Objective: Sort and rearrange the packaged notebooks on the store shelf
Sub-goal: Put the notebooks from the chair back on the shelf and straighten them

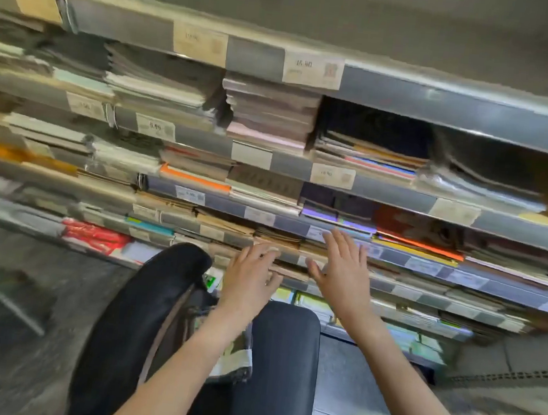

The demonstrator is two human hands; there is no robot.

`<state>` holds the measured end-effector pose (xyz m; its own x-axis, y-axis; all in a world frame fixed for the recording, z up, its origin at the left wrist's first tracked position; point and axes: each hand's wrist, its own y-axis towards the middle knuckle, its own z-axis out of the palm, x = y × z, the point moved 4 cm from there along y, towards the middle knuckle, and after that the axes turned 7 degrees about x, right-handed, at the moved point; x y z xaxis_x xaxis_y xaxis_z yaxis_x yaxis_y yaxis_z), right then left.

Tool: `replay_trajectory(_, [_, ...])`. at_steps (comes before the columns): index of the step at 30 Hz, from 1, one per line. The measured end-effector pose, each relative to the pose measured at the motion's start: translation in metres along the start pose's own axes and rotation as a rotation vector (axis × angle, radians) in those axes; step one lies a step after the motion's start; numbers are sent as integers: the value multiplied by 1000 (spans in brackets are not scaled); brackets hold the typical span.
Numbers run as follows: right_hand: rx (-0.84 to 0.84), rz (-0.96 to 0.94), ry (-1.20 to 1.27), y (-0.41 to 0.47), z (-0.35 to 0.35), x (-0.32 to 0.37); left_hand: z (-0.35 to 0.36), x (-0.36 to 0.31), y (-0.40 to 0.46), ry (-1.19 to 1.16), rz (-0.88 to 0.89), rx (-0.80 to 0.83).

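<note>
Store aisle, grey speckled floor (8,342) at lower left w/ a pale blurred streak across it; tiered grey metal shelves (410,96) run left to right, tilted in the wide-angle view, price tags along each front rail — one tag (312,69) on the top rail reads approx 16.90, the rest too blurred to read. Far left stacks are smeared by motion, can't tell what they are. Lower left: a red packaged stack (96,235) on a low shelf. Person is crouched, dark-trousered knees (157,296) in front of the shelving, smth patterned resting between the legs, not identifiable. Packaged notebooks (279,238), brown/kraft covers, lie flat in low stacks on the lower shelves at centre, just beyond both hands. Left hand (250,278) is spread, fingers reaching onto the front edge of a brown stack — whether it presses or just touches, can't tell. Right hand (343,271) just beside it, fingers straight and fanned, palm toward the shelf edge, holding nothing. Mid-shelf: pinkish stack (271,116), then colourful spines (377,160), orange and yellow covers (419,246) further right. Right end of shelves cut off by frame; bottom shelf largely hidden behind arms and knees.
</note>
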<state>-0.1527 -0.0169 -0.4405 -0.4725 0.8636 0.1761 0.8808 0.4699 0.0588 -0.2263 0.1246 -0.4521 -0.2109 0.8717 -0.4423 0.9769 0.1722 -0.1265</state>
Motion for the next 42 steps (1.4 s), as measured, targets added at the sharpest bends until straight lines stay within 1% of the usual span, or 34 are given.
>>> replay_trajectory(3, [63, -18, 22, -14, 43, 5, 34, 29, -15, -19, -62, 50])
replay_trajectory(8, [231, -30, 71, -39, 115, 16, 90, 78, -40, -63, -201, 143])
replay_trajectory(14, [398, -53, 89, -58, 190, 32, 144, 132, -68, -71, -327, 207])
replay_trajectory(19, [486, -39, 122, -65, 243, 40, 181, 174, -92, -147, -443, 216])
replay_trajectory(24, [559, -8, 253, -63, 287, 46, 211, 204, -102, -199, -533, 221])
replay_trajectory(27, [582, 3, 312, -58, 307, 48, 225, 218, -101, -263, -592, 213])
replay_trajectory(31, [642, 12, 417, -51, 327, 51, 244, 230, -105, -470, -704, 177])
replay_trajectory(34, [659, 12, 452, -40, 337, 50, 256, 232, -108, -610, -715, 144])
replay_trajectory(37, [705, 58, 542, -28, 343, 49, 261, 233, -107, -669, -734, 104])
replay_trajectory(39, [748, 70, 590, -20, 347, 49, 265, 234, -107, -688, -743, 94])
replay_trajectory(42, [849, 51, 586, -9, 354, 49, 271, 233, -108, -757, -770, 90])
